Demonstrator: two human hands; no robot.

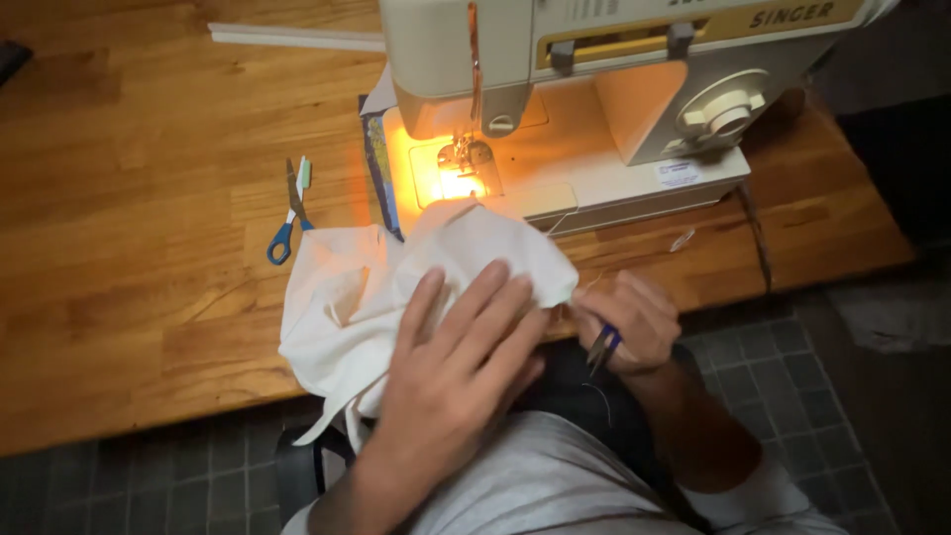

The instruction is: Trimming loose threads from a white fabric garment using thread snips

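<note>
Your left hand lies flat with fingers spread on the white cloth, which is bunched at the table's front edge, just in front of the sewing machine. Your right hand is curled shut around small thread snips just right of the cloth's corner, blades pointing down toward your lap. Keep the left palm pressing so the corner stays taut, and bring only the snip tips to the loose thread, well away from the weave, so that you cut thread and not fabric.

Left of the machine's base stands a thin blue flat package on edge, touching the machine. On the machine's front right sits a small white rectangular label; along its top runs a yellow strip with dark lettering. Blue-handled scissors lie on the wooden table, left of the machine
</note>
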